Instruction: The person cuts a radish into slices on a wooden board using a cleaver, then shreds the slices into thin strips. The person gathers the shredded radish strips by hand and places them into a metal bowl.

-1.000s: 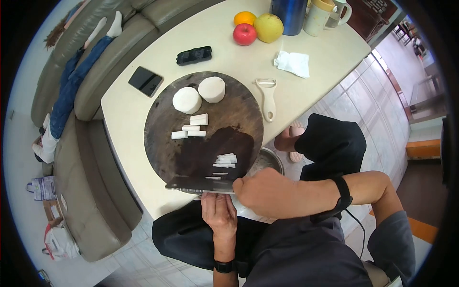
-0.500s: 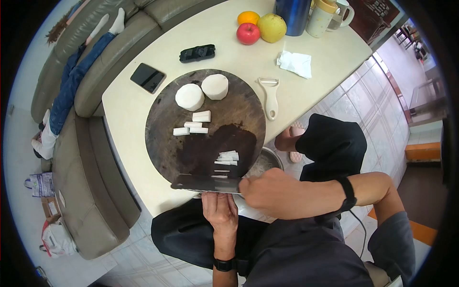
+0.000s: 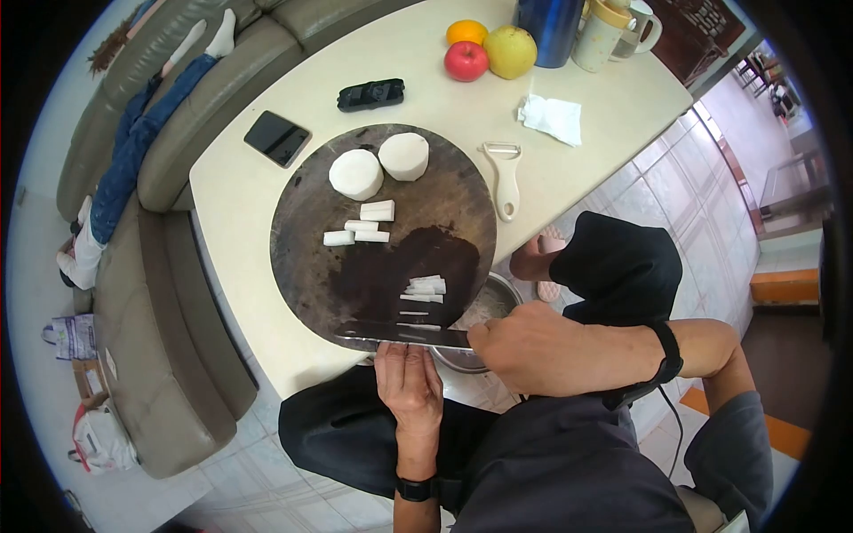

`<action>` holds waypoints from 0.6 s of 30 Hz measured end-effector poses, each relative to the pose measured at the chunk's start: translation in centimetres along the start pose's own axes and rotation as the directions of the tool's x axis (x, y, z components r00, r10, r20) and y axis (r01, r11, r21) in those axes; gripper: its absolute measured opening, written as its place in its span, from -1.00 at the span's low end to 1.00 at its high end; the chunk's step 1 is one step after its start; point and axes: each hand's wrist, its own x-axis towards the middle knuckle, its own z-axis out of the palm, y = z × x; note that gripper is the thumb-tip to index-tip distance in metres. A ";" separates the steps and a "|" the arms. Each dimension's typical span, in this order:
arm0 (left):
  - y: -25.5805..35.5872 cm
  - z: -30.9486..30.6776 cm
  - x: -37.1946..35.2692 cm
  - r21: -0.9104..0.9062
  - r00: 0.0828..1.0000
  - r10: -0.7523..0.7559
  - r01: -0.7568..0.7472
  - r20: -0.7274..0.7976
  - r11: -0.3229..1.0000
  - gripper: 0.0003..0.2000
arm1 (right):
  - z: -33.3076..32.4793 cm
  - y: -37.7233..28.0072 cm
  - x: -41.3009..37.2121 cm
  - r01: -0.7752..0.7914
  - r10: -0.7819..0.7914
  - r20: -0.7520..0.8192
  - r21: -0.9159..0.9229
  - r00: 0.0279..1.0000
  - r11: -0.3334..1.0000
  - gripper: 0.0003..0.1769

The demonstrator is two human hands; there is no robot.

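My right hand is closed round the handle of a kitchen knife, its dark blade lying across the near edge of the round cutting board. Right behind the blade, my left hand has its fingers bent and pressed together; anything under them is hidden. Beyond the blade are thin white strips and a small pile of white sticks. Several thicker white blocks sit mid-board. Two thick white rounds, apparently radish, stand at the far side: one round and another round.
A peeler lies right of the board, a phone and black item beyond it. Fruit, a tissue and a blue bottle stand farther back. A metal bowl is below the table edge. A person's legs rest on the sofa.
My right hand has shifted right and slightly away from me with the knife. The blade now shows as a narrower band. My left hand has stayed nearly in place.
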 end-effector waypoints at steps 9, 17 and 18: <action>0.0 -0.2 -0.1 -0.025 1.000 -0.022 0.022 0.006 0.999 -0.79 | 1.9 -0.2 2.2 0.103 -0.101 -0.163 0.003 0.981 0.995 -0.81; 0.8 -0.5 2.5 -0.021 0.995 -0.095 0.095 0.019 0.995 -0.80 | 0.3 0.2 0.1 -0.048 0.049 -0.226 0.007 0.973 0.999 -0.85; 0.4 -0.5 2.5 -0.005 0.998 -0.058 0.058 0.040 0.998 -0.81 | 0.4 0.2 -0.1 -0.047 0.047 -0.228 0.004 0.973 0.999 -0.85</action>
